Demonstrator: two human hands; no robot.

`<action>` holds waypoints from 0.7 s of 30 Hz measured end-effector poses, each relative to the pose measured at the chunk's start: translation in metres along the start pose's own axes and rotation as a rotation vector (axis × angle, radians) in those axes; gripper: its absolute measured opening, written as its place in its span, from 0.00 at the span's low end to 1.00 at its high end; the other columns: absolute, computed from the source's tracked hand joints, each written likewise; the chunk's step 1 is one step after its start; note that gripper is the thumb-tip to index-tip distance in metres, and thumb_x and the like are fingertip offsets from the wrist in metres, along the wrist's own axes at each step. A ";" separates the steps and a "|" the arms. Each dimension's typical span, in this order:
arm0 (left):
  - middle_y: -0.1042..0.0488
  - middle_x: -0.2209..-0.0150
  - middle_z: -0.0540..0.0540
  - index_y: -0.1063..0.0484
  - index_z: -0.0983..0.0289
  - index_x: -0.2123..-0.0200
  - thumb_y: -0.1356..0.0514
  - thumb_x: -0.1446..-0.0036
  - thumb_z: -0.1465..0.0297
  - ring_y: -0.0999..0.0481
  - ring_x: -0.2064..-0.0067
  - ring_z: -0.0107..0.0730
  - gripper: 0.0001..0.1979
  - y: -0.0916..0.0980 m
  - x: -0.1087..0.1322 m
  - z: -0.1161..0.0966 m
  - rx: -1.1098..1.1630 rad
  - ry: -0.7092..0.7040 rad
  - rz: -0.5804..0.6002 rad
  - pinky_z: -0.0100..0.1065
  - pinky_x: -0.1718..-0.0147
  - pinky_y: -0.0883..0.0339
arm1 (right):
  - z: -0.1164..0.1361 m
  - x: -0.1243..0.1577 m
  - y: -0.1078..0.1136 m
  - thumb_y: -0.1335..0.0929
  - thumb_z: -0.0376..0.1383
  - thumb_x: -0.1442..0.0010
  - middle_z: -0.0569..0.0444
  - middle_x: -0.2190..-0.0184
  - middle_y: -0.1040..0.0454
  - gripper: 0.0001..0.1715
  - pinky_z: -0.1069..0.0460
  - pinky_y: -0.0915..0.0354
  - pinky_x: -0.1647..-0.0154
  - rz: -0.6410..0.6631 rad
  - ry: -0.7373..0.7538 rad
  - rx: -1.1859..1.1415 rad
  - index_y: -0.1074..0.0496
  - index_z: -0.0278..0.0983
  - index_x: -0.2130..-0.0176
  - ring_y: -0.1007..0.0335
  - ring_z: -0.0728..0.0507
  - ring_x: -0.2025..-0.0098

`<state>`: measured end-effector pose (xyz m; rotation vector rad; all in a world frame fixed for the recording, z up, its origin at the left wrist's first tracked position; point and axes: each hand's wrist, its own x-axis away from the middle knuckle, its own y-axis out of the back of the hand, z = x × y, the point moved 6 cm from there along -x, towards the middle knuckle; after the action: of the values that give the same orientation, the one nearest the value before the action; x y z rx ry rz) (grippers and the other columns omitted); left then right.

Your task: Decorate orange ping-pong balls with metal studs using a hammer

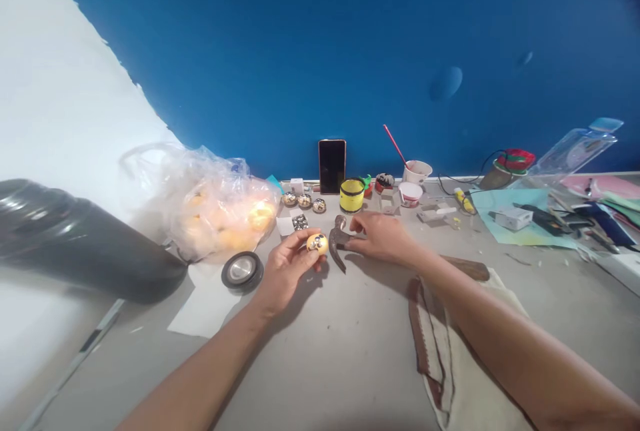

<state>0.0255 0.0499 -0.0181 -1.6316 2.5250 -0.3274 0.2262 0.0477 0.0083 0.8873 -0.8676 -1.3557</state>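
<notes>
Between the fingers and thumb of my left hand (285, 270) is a small yellow ball (317, 244) with shiny silver pieces on its face. Just right of it lies a claw hammer (338, 239), its metal head toward the ball. My right hand (381, 236) is closed at the hammer's neck, thumb and forefinger on either side; its other fingers are partly hidden. The hammer's wooden handle passes under my right forearm, and its end shows beyond. Behind my left hand sit several silver-decorated balls (305, 201) and a small patch of silver pieces (300, 222).
A yellow cup (352, 196) and an upright phone (332, 166) stand by the wall. Left are a plastic bag of yellow balls (220, 211), a black round lid (243, 272) and a large dark cylinder (90, 244). A folded cloth (475, 358) lies under my right forearm.
</notes>
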 end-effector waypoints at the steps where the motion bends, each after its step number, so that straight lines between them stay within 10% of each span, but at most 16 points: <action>1: 0.22 0.62 0.54 0.23 0.61 0.52 0.29 0.48 0.64 0.23 0.66 0.32 0.19 0.000 0.000 0.001 0.006 0.008 0.006 0.33 0.67 0.28 | -0.003 -0.001 -0.002 0.28 0.46 0.45 0.47 0.58 0.21 0.18 0.50 0.41 0.65 0.029 -0.019 0.116 0.27 0.37 0.59 0.27 0.39 0.58; 9: 0.24 0.62 0.52 0.25 0.62 0.55 0.29 0.49 0.66 0.23 0.65 0.31 0.18 0.006 -0.005 0.003 0.013 0.010 -0.044 0.33 0.66 0.30 | -0.004 -0.005 -0.026 0.33 0.46 0.38 0.42 0.55 0.22 0.18 0.50 0.41 0.65 0.138 -0.013 0.304 0.26 0.35 0.57 0.26 0.36 0.55; 21: 0.24 0.69 0.49 0.26 0.62 0.52 0.30 0.56 0.72 0.26 0.69 0.28 0.25 0.019 -0.011 0.014 -0.135 0.052 -0.187 0.31 0.68 0.33 | 0.027 0.026 0.033 0.38 0.50 0.32 0.48 0.68 0.20 0.24 0.50 0.43 0.69 -0.223 -0.028 0.093 0.25 0.37 0.66 0.25 0.41 0.67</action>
<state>0.0167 0.0661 -0.0368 -1.9408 2.4852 -0.2227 0.2161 0.0213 0.0500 1.0642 -0.8784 -1.5329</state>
